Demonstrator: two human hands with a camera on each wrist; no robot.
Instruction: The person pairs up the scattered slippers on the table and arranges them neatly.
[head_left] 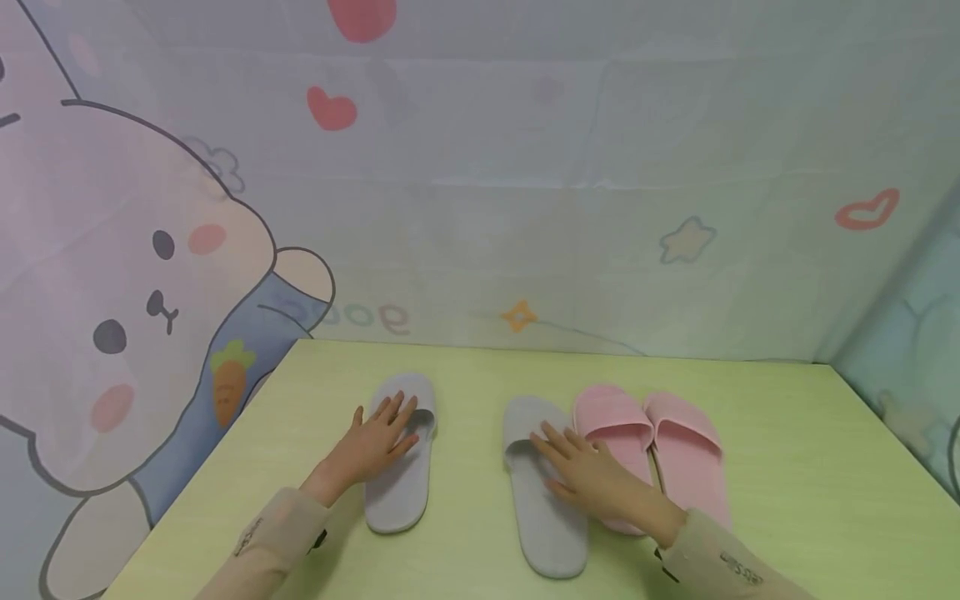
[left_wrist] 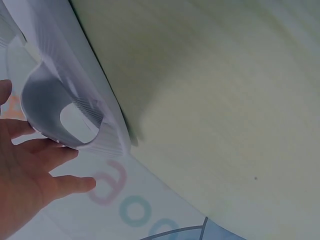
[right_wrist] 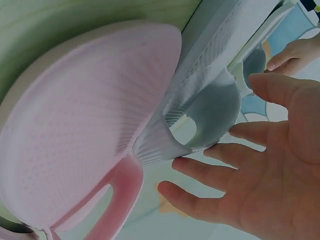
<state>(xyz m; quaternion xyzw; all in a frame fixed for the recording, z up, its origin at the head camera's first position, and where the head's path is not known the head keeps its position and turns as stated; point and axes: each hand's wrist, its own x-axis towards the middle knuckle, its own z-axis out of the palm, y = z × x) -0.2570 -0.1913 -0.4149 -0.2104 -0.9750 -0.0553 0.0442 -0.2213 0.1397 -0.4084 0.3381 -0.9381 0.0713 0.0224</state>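
Two grey slippers lie apart on the table, toes toward the back. My left hand (head_left: 369,448), fingers spread and fairly straight, is over the left grey slipper (head_left: 397,504), its fingertips at the strap (left_wrist: 45,107). Over the right grey slipper (head_left: 553,537) is my right hand (head_left: 596,479), also with extended fingers, the fingertips at the edge of its strap (right_wrist: 217,107). Neither hand has its fingers curled round anything. The right forearm and palm partly cover the nearer pink slipper (head_left: 607,408).
A second pink slipper (head_left: 693,479) lies just right of the first, side by side with it. The pale green table (head_left: 795,467) ends at the back against a printed cloth (head_left: 480,208) with hearts and a cartoon bear, which also hangs at the right side.
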